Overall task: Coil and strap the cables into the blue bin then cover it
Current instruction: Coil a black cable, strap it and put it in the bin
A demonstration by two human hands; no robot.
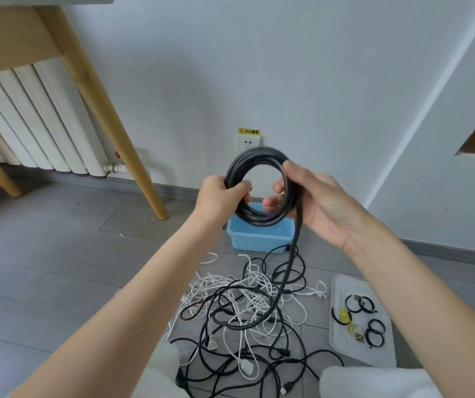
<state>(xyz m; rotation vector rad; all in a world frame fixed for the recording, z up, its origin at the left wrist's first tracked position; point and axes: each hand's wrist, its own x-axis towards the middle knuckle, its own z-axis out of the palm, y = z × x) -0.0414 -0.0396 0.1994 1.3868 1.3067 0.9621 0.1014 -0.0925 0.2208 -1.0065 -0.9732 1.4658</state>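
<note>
I hold a thick black cable coil (259,218) upright in front of me, above the blue bin (259,238) that stands open on the floor by the wall. My left hand (220,198) grips the coil's left side. My right hand (313,196) holds its right side, fingers through the ring. The cable's loose tail (289,268) hangs from my right hand down into a tangle of black and white cables (247,317) on the floor. A clear lid (342,349) lies flat to the right, with several black straps (374,331) on it.
A wooden table leg (121,139) slants down at the left, with a white radiator (29,119) behind it. A wall socket (248,143) sits just behind the coil. My knees in pale cloth (374,382) are at the bottom edge.
</note>
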